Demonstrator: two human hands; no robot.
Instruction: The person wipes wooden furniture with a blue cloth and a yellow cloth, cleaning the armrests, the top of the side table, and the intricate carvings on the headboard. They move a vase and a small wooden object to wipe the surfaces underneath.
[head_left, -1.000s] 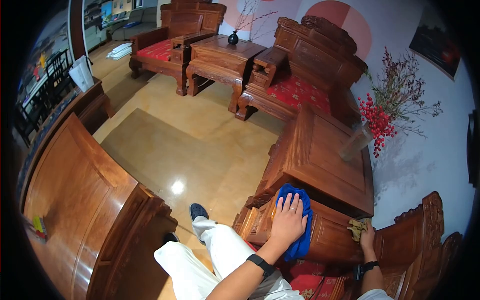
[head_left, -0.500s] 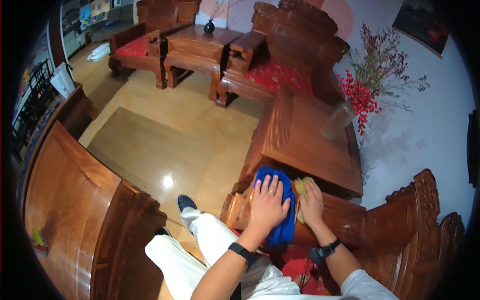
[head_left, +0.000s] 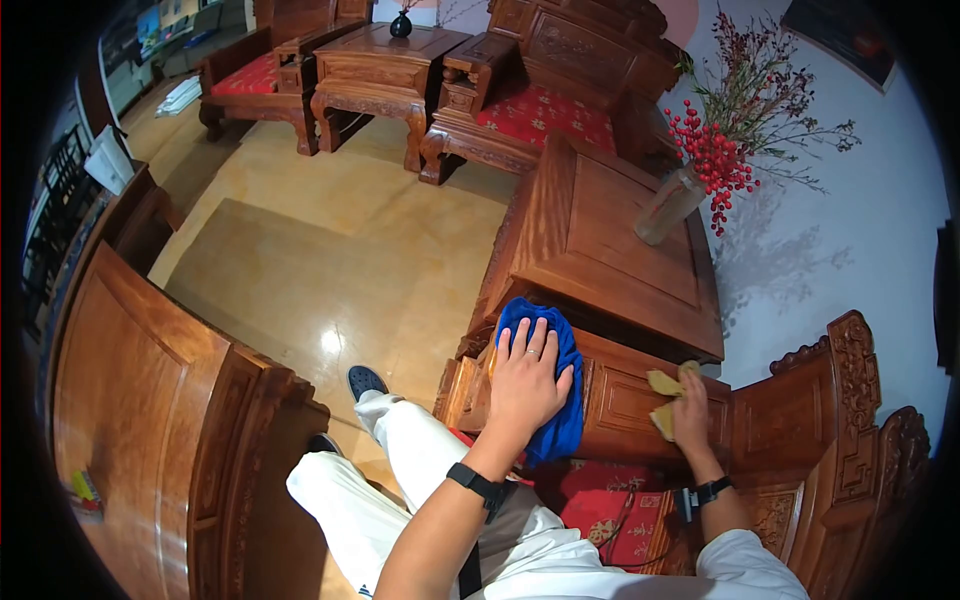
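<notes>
My left hand (head_left: 527, 388) lies flat with its fingers stretched out on a blue cloth (head_left: 568, 405). The cloth drapes over the front part of the carved wooden armrest (head_left: 622, 400). Farther back along the same armrest, my right hand (head_left: 690, 418) has its fingers closed round a yellow cloth (head_left: 664, 385), and part of that cloth spreads out to the left of the fingers. Below the armrest shows a red patterned seat cushion (head_left: 610, 500).
Beyond the armrest stands a wooden side table (head_left: 620, 215) with a glass vase (head_left: 670, 207) of red berries (head_left: 712, 160). A large wooden piece (head_left: 140, 400) rises at left. Farther off are red-cushioned chairs (head_left: 545, 115) and a small black vase (head_left: 401, 25).
My right hand has moved right with the yellow cloth, away from my left hand toward the chair's back. My left hand stays on the blue cloth. The view has shifted slightly.
</notes>
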